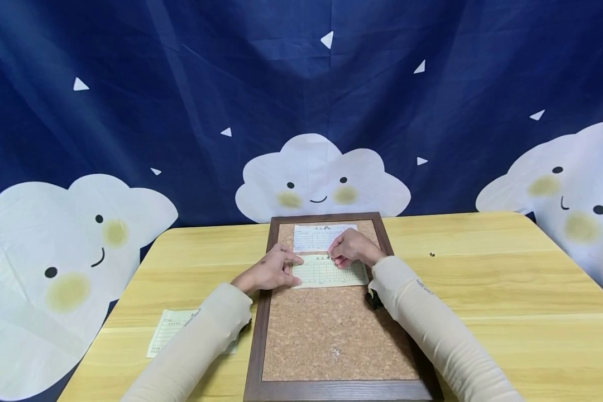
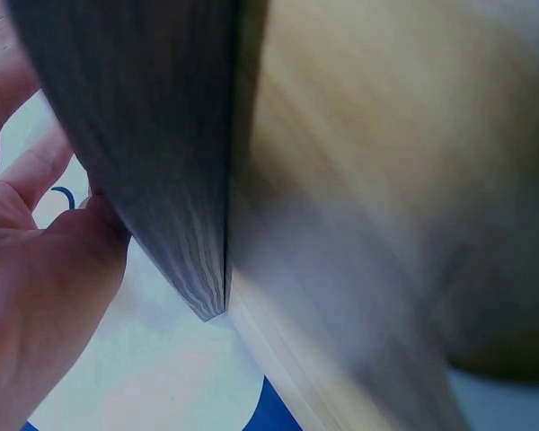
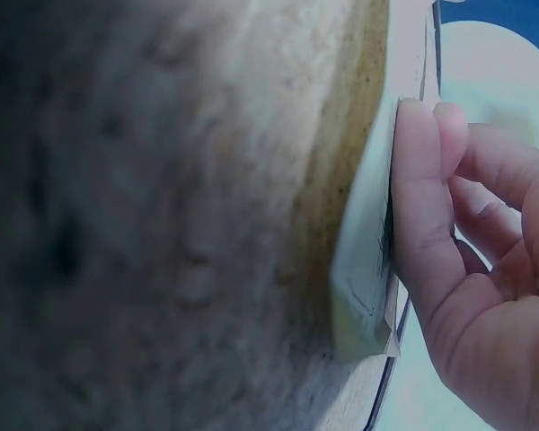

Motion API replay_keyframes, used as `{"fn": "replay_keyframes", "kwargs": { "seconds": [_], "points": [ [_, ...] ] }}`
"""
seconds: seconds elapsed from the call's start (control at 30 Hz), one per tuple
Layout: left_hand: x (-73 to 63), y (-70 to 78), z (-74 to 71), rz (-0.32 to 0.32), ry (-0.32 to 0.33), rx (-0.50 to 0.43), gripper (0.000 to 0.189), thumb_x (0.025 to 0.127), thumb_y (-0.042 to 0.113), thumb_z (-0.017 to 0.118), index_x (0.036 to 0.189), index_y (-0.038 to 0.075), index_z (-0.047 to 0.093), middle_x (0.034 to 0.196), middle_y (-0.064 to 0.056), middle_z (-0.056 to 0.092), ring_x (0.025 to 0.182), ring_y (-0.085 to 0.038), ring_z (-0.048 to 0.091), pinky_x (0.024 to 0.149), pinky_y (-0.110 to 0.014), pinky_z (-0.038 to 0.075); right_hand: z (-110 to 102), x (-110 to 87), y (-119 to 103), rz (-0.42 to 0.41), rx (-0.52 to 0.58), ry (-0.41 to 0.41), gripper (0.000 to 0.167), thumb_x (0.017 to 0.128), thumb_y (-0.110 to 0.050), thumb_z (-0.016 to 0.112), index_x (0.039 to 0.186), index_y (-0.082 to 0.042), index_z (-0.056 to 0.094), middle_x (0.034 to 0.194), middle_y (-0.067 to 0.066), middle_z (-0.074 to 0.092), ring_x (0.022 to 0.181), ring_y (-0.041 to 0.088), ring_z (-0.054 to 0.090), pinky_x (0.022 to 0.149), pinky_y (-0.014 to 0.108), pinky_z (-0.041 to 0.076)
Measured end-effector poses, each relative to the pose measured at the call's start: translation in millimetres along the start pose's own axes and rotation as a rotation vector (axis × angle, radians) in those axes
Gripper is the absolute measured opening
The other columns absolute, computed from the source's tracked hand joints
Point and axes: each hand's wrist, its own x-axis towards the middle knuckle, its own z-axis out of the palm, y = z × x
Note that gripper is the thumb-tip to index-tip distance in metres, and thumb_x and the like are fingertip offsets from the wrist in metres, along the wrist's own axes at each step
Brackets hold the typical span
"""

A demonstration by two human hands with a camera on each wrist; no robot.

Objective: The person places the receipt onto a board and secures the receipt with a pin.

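Note:
A brown-framed corkboard (image 1: 301,335) lies on the table. Across its upper part is a pale green printed slip (image 1: 311,273), just below a white printed slip (image 1: 311,237). My left hand (image 1: 273,269) rests at the green slip's left side, thumb and forefinger spread over its edge. At the green slip's top middle, the fingertips of my right hand (image 1: 352,247) pinch a small shiny thumbtack (image 1: 330,258), mostly hidden by the fingers. The right wrist view shows the curled right fingers (image 3: 422,197) against the slip, whose near end (image 3: 364,314) stands slightly off the cork.
Another pale green slip (image 1: 173,326) lies on the table left of the board, partly under the left sleeve (image 1: 196,340). A small metal tack (image 1: 432,254) sits on the wooden table (image 1: 507,290) to the right. Behind hangs a blue cloud-print curtain (image 1: 301,84).

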Motion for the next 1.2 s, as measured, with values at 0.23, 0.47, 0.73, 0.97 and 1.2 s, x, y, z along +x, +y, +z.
{"fn": "replay_keyframes", "kwargs": {
  "seconds": [0.23,0.47,0.73,0.97,1.2],
  "points": [
    [0.7,-0.3,-0.4,0.005,-0.005,0.008,0.048,0.080,0.002,0.083,0.125,-0.001,0.067,0.126,-0.013,0.038,0.078,-0.013,0.048,0.095,-0.035,0.036,-0.2,2.6,1.5,0.007,0.003,0.005,0.007,0.092,0.006,0.064,0.095,0.010,0.069,0.065,0.007,0.063,0.053,0.011,0.060,0.060,0.028,0.058],
    [0.4,-1.3,0.2,-0.003,-0.005,0.002,0.049,0.080,0.003,0.083,0.125,-0.001,0.067,0.125,-0.012,0.038,0.083,-0.014,0.046,0.096,-0.036,0.036,-2.2,1.7,3.9,-0.002,0.036,-0.010,0.008,0.092,0.007,0.065,0.096,0.011,0.069,0.064,0.008,0.063,0.054,0.012,0.061,0.061,0.029,0.058],
    [-0.2,-2.1,1.4,-0.001,-0.002,-0.011,0.049,0.079,0.002,0.083,0.125,-0.001,0.067,0.127,-0.014,0.037,0.077,-0.013,0.049,0.095,-0.036,0.036,-1.4,2.6,3.9,0.003,0.038,-0.015,0.007,0.090,0.008,0.064,0.095,0.012,0.068,0.063,0.008,0.062,0.053,0.011,0.060,0.060,0.028,0.058],
    [-0.3,-1.3,1.2,0.000,0.000,-0.010,0.048,0.079,0.002,0.083,0.124,-0.002,0.067,0.126,-0.013,0.038,0.091,-0.015,0.045,0.098,-0.036,0.036,-0.4,2.0,2.4,0.012,0.023,-0.006,0.008,0.090,0.008,0.064,0.095,0.011,0.069,0.063,0.008,0.062,0.052,0.011,0.060,0.059,0.027,0.058],
    [0.2,-0.6,-0.1,0.004,-0.002,-0.006,0.048,0.079,0.002,0.082,0.125,-0.002,0.067,0.126,-0.013,0.038,0.090,-0.015,0.045,0.095,-0.035,0.036,-0.5,2.6,-0.1,0.036,-0.014,0.013,0.006,0.091,0.006,0.065,0.093,0.008,0.070,0.064,0.007,0.062,0.053,0.011,0.060,0.059,0.027,0.057]
  ]
}}
